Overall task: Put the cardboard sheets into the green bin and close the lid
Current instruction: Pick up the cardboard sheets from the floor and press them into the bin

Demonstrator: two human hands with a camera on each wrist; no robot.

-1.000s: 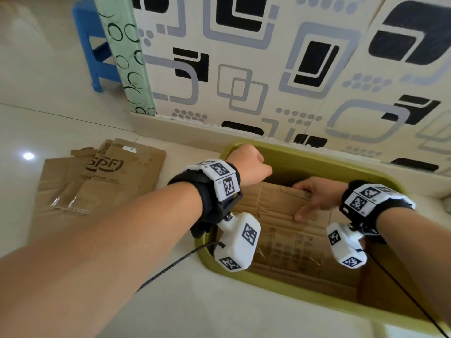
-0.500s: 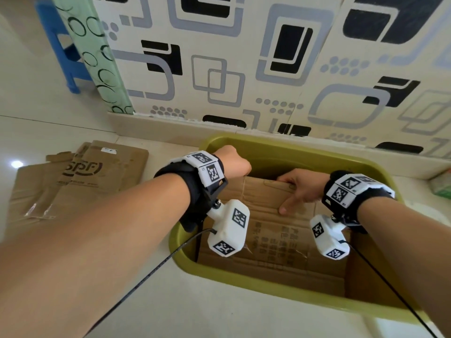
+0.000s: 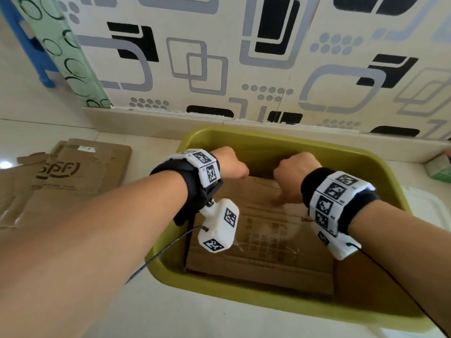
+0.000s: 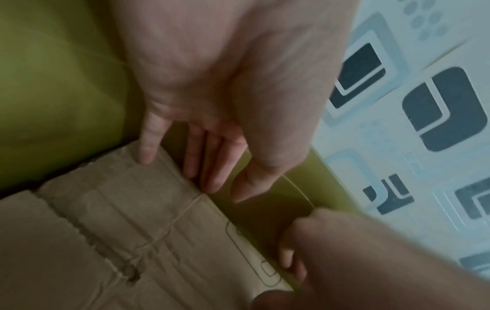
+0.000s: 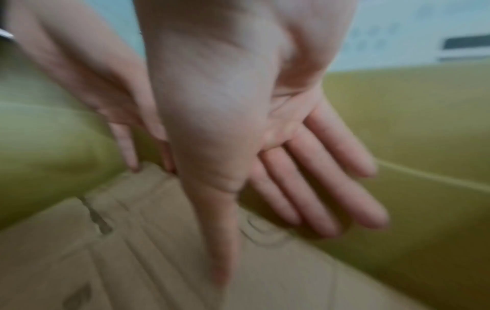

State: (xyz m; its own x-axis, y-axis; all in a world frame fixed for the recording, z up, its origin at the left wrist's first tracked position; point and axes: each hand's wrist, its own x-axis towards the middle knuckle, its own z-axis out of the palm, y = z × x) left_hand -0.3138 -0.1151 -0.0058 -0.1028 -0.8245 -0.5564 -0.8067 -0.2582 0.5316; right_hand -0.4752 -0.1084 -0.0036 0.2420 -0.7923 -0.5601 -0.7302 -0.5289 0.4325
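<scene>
Both hands are down inside the bin (image 3: 244,297), at the far edge of the sheet (image 3: 263,242) that lies in it. The left hand (image 3: 229,164) has its fingers (image 4: 147,146) straight and a little apart: one tip touches the sheet's face, the rest hang between that edge and the bin's back wall. The right hand (image 3: 296,178) is blurred, its fingers (image 5: 331,184) straight and spread past the edge, and its thumb (image 5: 220,230) lies over the sheet. More sheets (image 3: 68,181) lie flat on the floor left of the bin.
</scene>
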